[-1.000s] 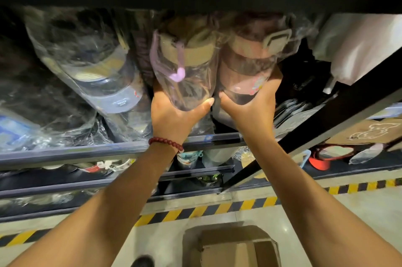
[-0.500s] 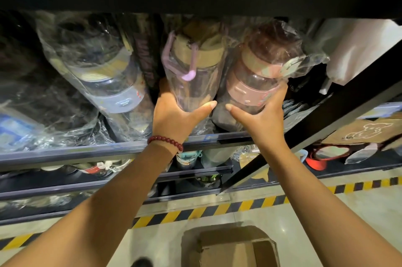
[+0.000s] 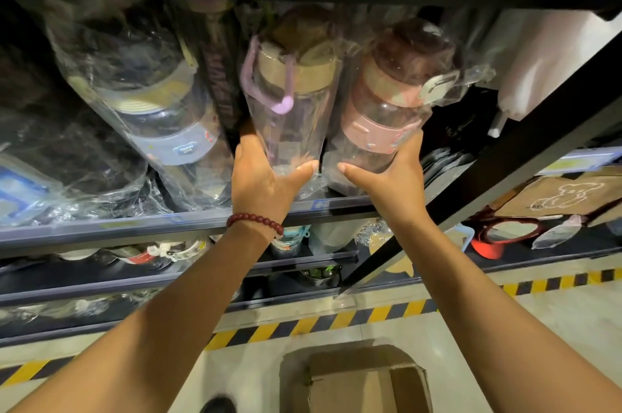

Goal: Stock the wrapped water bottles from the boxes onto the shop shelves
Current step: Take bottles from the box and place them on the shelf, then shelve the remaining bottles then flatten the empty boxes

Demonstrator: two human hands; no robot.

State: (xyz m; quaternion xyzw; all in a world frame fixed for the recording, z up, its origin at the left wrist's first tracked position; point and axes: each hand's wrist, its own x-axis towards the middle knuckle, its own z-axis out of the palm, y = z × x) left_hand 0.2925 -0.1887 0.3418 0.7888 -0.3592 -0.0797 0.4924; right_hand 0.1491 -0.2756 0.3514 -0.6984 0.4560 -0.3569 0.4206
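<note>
Two plastic-wrapped bottles stand side by side on the upper shelf (image 3: 111, 227). My left hand (image 3: 266, 177), with a red bead bracelet on the wrist, grips the base of the clear bottle with a purple strap (image 3: 289, 109). My right hand (image 3: 393, 177) grips the base of the pink-banded bottle (image 3: 383, 116). Both bottles lean back into the shelf with their lids toward the dark shelf above. A blue-banded wrapped bottle (image 3: 161, 109) lies to their left.
An open cardboard box (image 3: 356, 379) sits on the floor below my arms. A black diagonal shelf post (image 3: 471, 183) crosses on the right. Lower shelves hold more wrapped goods. Yellow-black hazard tape (image 3: 303, 325) runs along the floor. A red-rimmed item (image 3: 505, 231) lies at right.
Both hands have pushed the two bottles deeper onto the shelf and set them more upright. The pink-banded bottle has shifted a little to the right.
</note>
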